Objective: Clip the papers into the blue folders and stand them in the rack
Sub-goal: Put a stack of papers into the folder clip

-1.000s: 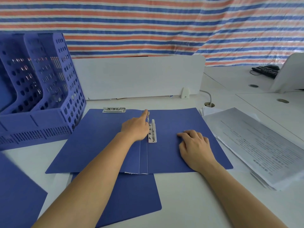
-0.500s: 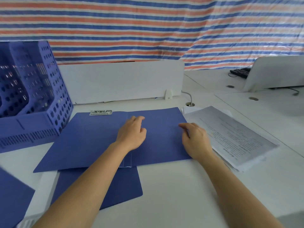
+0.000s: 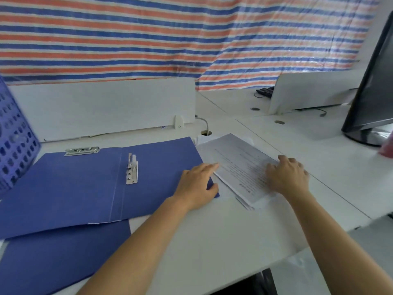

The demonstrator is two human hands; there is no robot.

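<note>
A white desk (image 3: 212, 241) was backed by a striped tarpaulin (image 3: 148, 39). At the far left only one side of the blue rack (image 3: 14, 145) was seen, and no folder could be made out in that part of it. Beside it an open blue folder (image 3: 74, 188) was laid flat, its metal clip (image 3: 131, 169) bare at the spine with no sheet under it. A loose metal bar (image 3: 81, 151) was lying at its top edge, and a second blue folder (image 3: 53, 256) was partly covered beneath it. The left hand (image 3: 197, 186) was rested on the open folder's right corner, its fingers nearly straight and touching the edge of the papers (image 3: 240, 167), with nothing gripped. The papers were stacked just right of the folder, unclipped. The right hand (image 3: 287, 177) was spread on top of the stack, with nothing enclosed. A dark monitor (image 3: 374, 92) was seen at the far right. The task was judged barely begun: sheets were yet to be lifted and clipped, and folders to be racked.
</note>
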